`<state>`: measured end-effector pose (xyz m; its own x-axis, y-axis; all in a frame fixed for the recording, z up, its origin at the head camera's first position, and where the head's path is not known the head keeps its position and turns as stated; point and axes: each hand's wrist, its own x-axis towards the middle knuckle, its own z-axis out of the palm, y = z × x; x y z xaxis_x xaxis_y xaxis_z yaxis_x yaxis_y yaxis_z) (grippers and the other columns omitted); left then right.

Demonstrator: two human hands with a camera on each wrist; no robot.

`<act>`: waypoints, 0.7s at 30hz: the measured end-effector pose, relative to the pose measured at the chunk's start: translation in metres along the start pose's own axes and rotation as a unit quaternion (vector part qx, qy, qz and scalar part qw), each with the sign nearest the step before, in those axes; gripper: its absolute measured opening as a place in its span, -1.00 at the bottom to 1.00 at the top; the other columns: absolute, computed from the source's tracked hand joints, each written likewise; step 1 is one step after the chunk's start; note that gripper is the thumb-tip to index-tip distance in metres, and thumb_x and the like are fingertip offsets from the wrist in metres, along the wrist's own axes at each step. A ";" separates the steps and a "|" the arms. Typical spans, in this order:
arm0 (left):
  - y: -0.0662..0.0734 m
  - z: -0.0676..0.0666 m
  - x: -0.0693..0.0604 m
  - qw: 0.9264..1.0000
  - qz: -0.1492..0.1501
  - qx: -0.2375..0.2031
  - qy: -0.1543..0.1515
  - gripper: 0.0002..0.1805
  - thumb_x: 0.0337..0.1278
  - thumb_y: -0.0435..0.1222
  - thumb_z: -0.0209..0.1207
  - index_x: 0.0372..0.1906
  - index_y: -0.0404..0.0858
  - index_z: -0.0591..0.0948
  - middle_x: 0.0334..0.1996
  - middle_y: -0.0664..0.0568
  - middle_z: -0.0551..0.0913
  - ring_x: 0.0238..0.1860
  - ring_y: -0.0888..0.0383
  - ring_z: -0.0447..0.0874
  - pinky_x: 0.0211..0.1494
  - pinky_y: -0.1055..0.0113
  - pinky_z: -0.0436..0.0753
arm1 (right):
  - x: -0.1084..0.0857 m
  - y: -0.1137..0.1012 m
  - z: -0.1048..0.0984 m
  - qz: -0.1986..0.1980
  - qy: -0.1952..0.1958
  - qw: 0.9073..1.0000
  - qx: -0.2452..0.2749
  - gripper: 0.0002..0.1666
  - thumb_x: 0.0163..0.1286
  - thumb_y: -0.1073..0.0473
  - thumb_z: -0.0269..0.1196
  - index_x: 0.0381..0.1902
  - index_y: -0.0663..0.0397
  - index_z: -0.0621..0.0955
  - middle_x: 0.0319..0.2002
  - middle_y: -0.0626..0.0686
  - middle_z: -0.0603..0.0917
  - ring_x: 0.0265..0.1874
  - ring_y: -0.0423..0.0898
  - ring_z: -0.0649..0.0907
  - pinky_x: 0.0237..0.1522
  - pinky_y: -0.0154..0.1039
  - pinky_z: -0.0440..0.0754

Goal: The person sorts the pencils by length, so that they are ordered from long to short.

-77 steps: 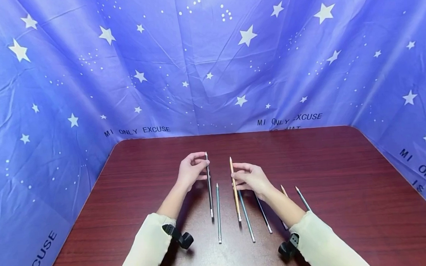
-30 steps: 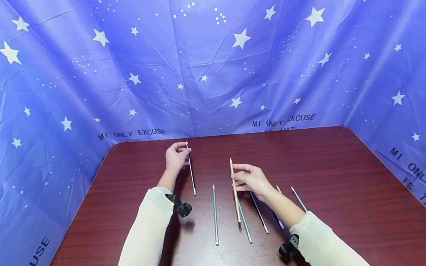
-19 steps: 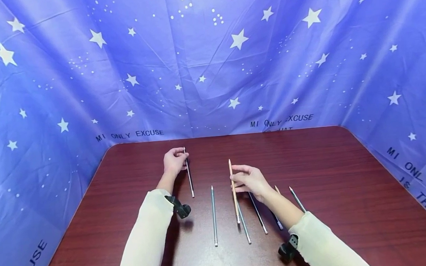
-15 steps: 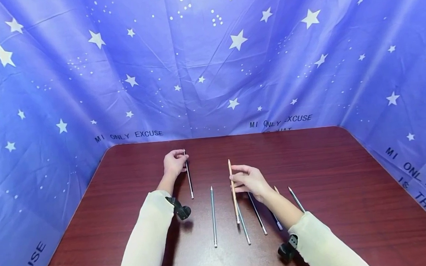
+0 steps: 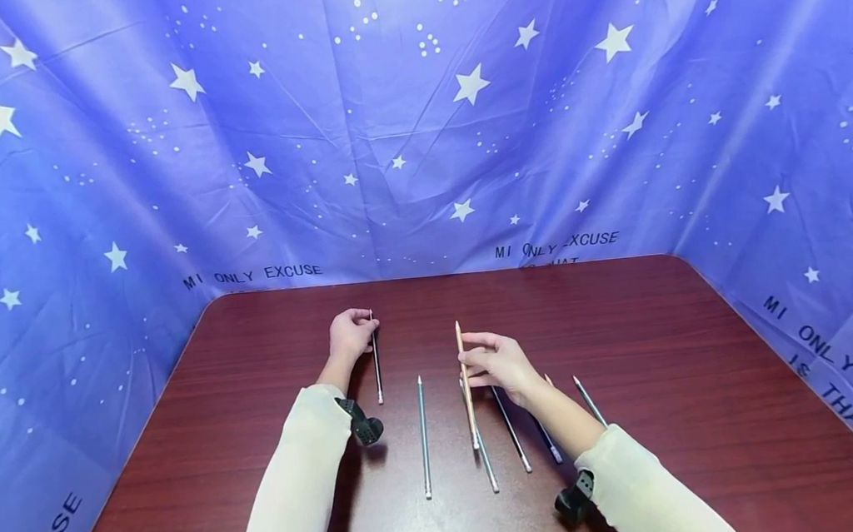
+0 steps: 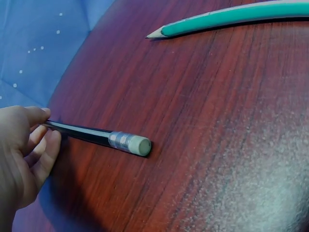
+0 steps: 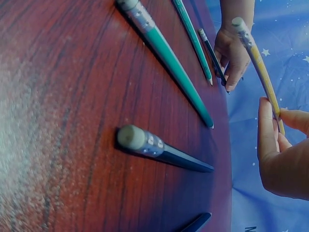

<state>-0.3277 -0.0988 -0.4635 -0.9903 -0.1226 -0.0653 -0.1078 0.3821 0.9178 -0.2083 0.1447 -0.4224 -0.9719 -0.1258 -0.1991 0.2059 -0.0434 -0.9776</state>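
Observation:
My left hand (image 5: 351, 336) pinches a black pencil (image 5: 378, 370) near its sharpened tip, at the far left of the group. In the left wrist view the pencil's white eraser (image 6: 141, 145) points away from the hand, close to the tabletop. My right hand (image 5: 505, 367) holds a yellow pencil (image 5: 468, 396) between thumb and fingers, raised over the table, eraser end toward me. A green pencil (image 5: 424, 437) lies between the hands. Another green pencil (image 5: 487, 462) lies partly beneath the yellow one, and a black pencil (image 5: 512, 430) lies to its right.
Past my right forearm lie a dark pencil (image 5: 549, 442), a tip of a light-wood pencil (image 5: 548, 380) and a greenish pencil (image 5: 589, 399), partly covered by the arm. The reddish-brown table (image 5: 185, 452) meets a blue star-patterned curtain (image 5: 386, 135) on three sides.
The left hand has carried the black pencil leftward and away from the middle, then slightly back toward me and lower. My right hand keeps the yellow pencil almost in place; the view has shifted a little.

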 end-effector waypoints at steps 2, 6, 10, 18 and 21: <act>-0.001 0.000 0.000 0.999 0.010 0.032 0.000 -0.69 0.09 -0.34 0.20 -0.04 -0.36 0.58 -0.30 -0.14 0.62 -0.56 0.26 0.53 -0.59 0.38 0.69 | 0.000 0.000 0.000 0.000 0.000 1.000 -0.001 -0.41 0.22 0.39 0.17 0.23 0.37 0.36 -0.44 -0.04 0.66 -0.59 -0.21 0.64 -0.44 -0.32 0.75; -0.001 0.002 0.000 0.995 0.021 0.100 0.005 -0.70 0.10 -0.29 0.21 -0.06 -0.32 0.59 -0.29 -0.11 0.65 -0.58 0.25 0.56 -0.59 0.43 0.66 | 0.000 0.000 0.001 0.000 -0.004 1.000 0.000 -0.40 0.22 0.39 0.17 0.23 0.38 0.35 -0.46 -0.06 0.66 -0.59 -0.21 0.64 -0.45 -0.33 0.74; 0.001 0.002 -0.001 0.990 0.020 0.139 0.008 -0.70 0.10 -0.26 0.22 -0.06 -0.29 0.60 -0.29 -0.07 0.66 -0.54 0.21 0.60 -0.54 0.43 0.66 | 0.002 -0.001 0.000 -0.001 -0.004 1.000 -0.003 -0.43 0.24 0.39 0.16 0.22 0.42 0.36 -0.47 -0.06 0.67 -0.59 -0.22 0.65 -0.45 -0.34 0.74; -0.001 0.004 -0.002 0.982 0.029 0.183 0.020 -0.69 0.11 -0.21 0.21 -0.05 -0.24 0.60 -0.24 -0.05 0.69 -0.26 0.05 0.66 -0.11 0.21 0.62 | 0.008 -0.003 0.002 0.007 0.022 1.000 -0.004 -0.53 0.26 0.39 0.16 0.11 0.54 0.43 -0.43 0.06 0.69 -0.60 -0.22 0.66 -0.47 -0.38 0.73; -0.001 0.004 -0.002 0.982 0.031 0.187 0.023 -0.68 0.11 -0.21 0.20 -0.04 -0.24 0.60 -0.21 -0.06 0.69 -0.17 0.03 0.63 -0.03 0.15 0.59 | 0.011 -0.004 0.003 0.011 0.029 0.999 -0.010 -0.52 0.26 0.39 0.18 0.11 0.52 0.44 -0.41 0.08 0.70 -0.60 -0.23 0.65 -0.47 -0.38 0.73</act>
<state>-0.3259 -0.0957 -0.4662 -0.9919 -0.1261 0.0115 -0.0805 0.6984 0.7112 -0.2190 0.1405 -0.4202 -0.9725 -0.0683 -0.2227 0.2246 -0.0222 -0.9742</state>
